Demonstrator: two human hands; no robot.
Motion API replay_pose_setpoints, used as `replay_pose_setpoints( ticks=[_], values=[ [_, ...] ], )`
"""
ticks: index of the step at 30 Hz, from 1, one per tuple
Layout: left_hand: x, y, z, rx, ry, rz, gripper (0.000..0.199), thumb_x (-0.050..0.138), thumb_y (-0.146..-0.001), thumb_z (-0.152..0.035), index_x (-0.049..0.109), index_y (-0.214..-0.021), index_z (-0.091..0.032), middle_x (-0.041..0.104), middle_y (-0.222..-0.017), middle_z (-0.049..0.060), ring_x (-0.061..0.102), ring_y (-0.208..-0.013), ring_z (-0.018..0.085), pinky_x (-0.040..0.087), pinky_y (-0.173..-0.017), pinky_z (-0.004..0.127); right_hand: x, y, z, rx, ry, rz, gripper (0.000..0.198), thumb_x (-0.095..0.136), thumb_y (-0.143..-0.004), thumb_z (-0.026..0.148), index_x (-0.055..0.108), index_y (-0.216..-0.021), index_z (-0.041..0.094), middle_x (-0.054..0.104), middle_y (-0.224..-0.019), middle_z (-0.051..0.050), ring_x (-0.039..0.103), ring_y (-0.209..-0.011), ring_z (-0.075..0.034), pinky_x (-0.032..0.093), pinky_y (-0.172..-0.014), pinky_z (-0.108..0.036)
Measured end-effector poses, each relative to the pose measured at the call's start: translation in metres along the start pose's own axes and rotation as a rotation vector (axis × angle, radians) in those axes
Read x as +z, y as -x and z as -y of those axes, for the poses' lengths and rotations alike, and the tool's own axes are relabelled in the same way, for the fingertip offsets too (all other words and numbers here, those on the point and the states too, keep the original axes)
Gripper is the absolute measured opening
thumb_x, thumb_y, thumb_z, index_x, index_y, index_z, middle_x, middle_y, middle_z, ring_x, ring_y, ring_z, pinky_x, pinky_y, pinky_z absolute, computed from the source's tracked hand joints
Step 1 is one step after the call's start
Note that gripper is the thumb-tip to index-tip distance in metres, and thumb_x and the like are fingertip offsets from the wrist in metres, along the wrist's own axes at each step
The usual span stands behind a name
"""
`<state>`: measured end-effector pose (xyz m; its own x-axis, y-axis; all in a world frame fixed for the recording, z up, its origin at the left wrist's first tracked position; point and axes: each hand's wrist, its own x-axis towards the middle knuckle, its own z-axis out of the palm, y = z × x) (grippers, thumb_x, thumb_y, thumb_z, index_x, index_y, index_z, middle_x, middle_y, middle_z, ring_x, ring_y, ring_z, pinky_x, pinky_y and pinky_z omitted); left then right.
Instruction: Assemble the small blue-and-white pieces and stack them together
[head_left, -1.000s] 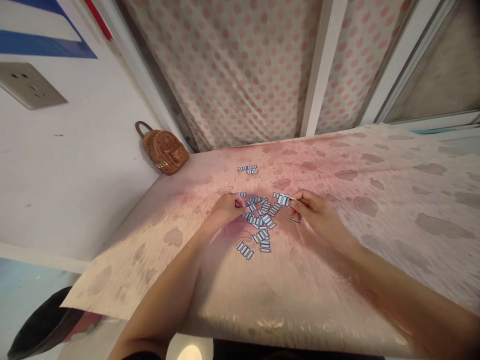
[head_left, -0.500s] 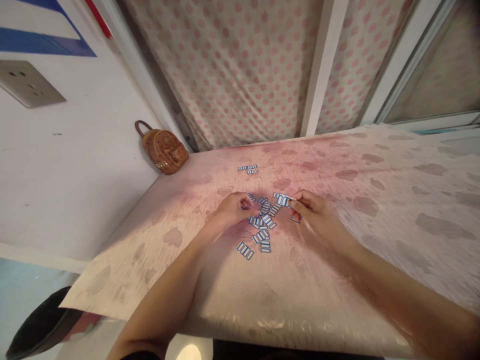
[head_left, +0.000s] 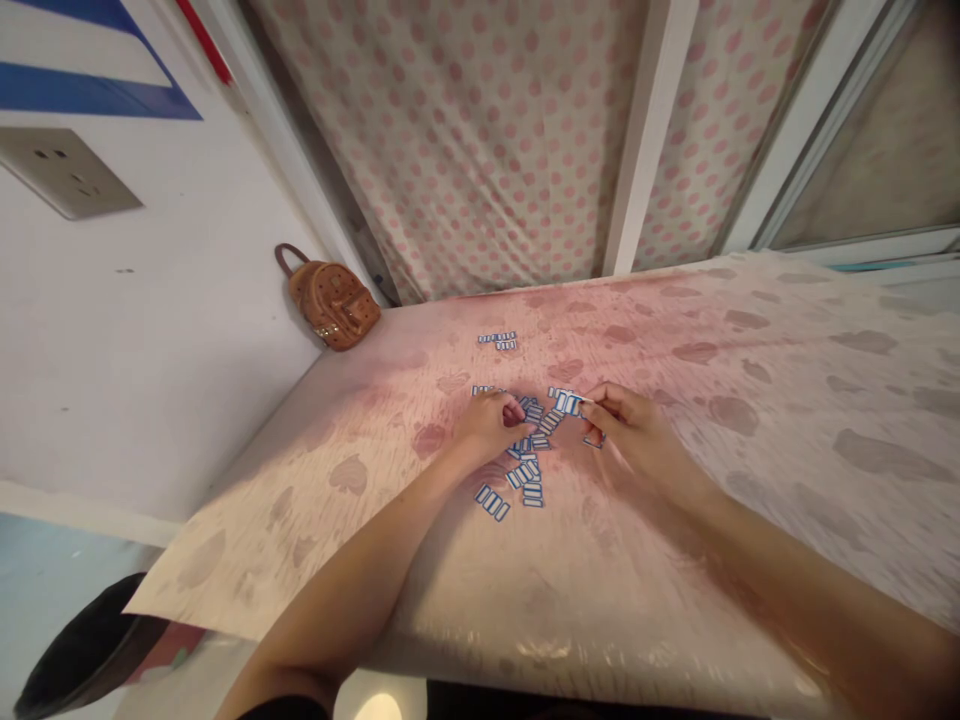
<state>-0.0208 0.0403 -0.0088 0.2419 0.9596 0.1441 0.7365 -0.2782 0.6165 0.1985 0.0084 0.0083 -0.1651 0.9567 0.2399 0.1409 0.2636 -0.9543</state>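
Small flat striped pieces (head_left: 523, 472), white with blue edging, lie in a loose overlapping heap on the table. My right hand (head_left: 626, 420) pinches a blue-and-white striped piece (head_left: 568, 403) between thumb and fingers, just right of the heap. Another piece (head_left: 593, 441) shows partly beneath that hand. My left hand (head_left: 491, 428) is over the heap's left side with its fingers curled and thumb bent toward them. Whatever its fingertips may hold is hidden. One piece (head_left: 492, 502) lies apart at the near side, and others (head_left: 486, 391) peek out behind the left hand.
A small group of similar pieces (head_left: 499, 340) lies farther back. A brown mini backpack (head_left: 336, 303) leans by the wall at the table's left corner. The table (head_left: 750, 480) has a patterned cover, and a dotted curtain (head_left: 510, 150) hangs behind it.
My left hand has shifted right over the heap, uncovering pieces behind it and covering some in the middle. My right hand stays nearly in place with its striped piece.
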Motion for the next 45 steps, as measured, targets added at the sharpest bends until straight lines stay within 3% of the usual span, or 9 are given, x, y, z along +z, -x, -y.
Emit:
replay_pose_setpoints(
  ticks=[6,9,14,20,25,29,31,39,45],
  values=[
    [-0.006,0.002,0.006,-0.092,0.193,0.014,0.003,0.067,-0.079,-0.017,0.065,-0.081,-0.017,0.065,-0.071,-0.002,0.058,-0.065,0.012,0.041,-0.059,0.023,0.0,0.0,0.002,0.013,-0.018,-0.001,0.022,0.058,-0.092,0.039,0.058,-0.079,0.021,0.057,-0.067,0.001,0.053,-0.061,-0.015,0.04,-0.059,-0.03],
    [-0.012,0.002,0.011,-0.091,0.275,-0.011,0.008,0.063,-0.079,-0.013,0.068,-0.085,-0.017,0.069,-0.076,0.0,0.061,-0.069,0.013,0.043,-0.061,0.022,0.0,0.001,0.002,0.016,-0.029,-0.008,0.022,0.058,-0.092,0.039,0.058,-0.078,0.021,0.057,-0.067,0.001,0.053,-0.061,-0.015,0.04,-0.059,-0.03],
    [-0.019,0.0,0.02,-0.111,0.258,-0.028,0.014,0.063,-0.083,-0.024,0.071,-0.076,-0.015,0.07,-0.072,0.002,0.062,-0.066,0.014,0.042,-0.058,0.022,0.001,0.001,0.001,0.005,-0.022,-0.002,0.021,0.057,-0.092,0.037,0.058,-0.079,0.021,0.057,-0.067,0.002,0.053,-0.061,-0.014,0.04,-0.06,-0.03],
    [-0.023,-0.002,0.027,-0.161,0.219,-0.085,0.015,0.063,-0.084,-0.026,0.072,-0.081,-0.014,0.071,-0.072,0.003,0.063,-0.064,0.014,0.04,-0.056,0.022,0.001,0.0,0.0,0.008,-0.029,-0.005,0.023,0.058,-0.091,0.038,0.058,-0.077,0.02,0.057,-0.067,0.001,0.053,-0.059,-0.014,0.041,-0.059,-0.029],
    [-0.033,0.0,0.021,-0.094,0.128,-0.117,0.013,0.067,-0.081,-0.023,0.075,-0.09,-0.017,0.073,-0.087,0.004,0.065,-0.077,0.016,0.046,-0.067,0.024,0.0,-0.001,0.0,0.008,-0.017,-0.013,0.021,0.058,-0.09,0.037,0.057,-0.077,0.02,0.057,-0.066,0.001,0.054,-0.059,-0.014,0.04,-0.058,-0.029],
    [-0.039,0.007,0.007,0.114,0.017,0.076,0.022,0.082,-0.071,-0.03,0.075,-0.088,-0.02,0.073,-0.094,0.004,0.064,-0.092,0.02,0.045,-0.084,0.029,0.0,0.0,0.002,0.007,-0.013,-0.015,0.021,0.058,-0.089,0.037,0.057,-0.076,0.021,0.058,-0.065,0.001,0.053,-0.058,-0.014,0.04,-0.058,-0.029],
    [-0.039,0.01,0.001,0.147,-0.013,0.175,0.02,0.083,-0.07,-0.029,0.074,-0.086,-0.019,0.073,-0.093,0.003,0.063,-0.093,0.02,0.044,-0.085,0.029,0.0,0.0,0.002,0.007,-0.011,-0.02,0.022,0.058,-0.089,0.038,0.057,-0.076,0.021,0.058,-0.064,0.001,0.053,-0.058,-0.014,0.04,-0.058,-0.029],
    [-0.036,0.009,0.005,0.019,-0.009,0.216,0.005,0.073,-0.074,-0.017,0.068,-0.074,-0.015,0.067,-0.075,0.001,0.06,-0.072,0.015,0.04,-0.065,0.025,-0.001,-0.001,0.0,0.016,-0.002,-0.015,0.022,0.058,-0.089,0.039,0.058,-0.077,0.021,0.059,-0.066,0.001,0.054,-0.058,-0.014,0.04,-0.059,-0.029],
    [-0.041,0.008,0.013,-0.079,0.123,0.207,0.006,0.064,-0.078,-0.016,0.068,-0.083,-0.015,0.066,-0.072,0.001,0.059,-0.066,0.014,0.039,-0.059,0.023,0.0,-0.001,0.001,0.003,-0.002,-0.016,0.021,0.058,-0.09,0.038,0.058,-0.077,0.021,0.058,-0.066,0.001,0.053,-0.058,-0.014,0.041,-0.059,-0.029]
  ],
)
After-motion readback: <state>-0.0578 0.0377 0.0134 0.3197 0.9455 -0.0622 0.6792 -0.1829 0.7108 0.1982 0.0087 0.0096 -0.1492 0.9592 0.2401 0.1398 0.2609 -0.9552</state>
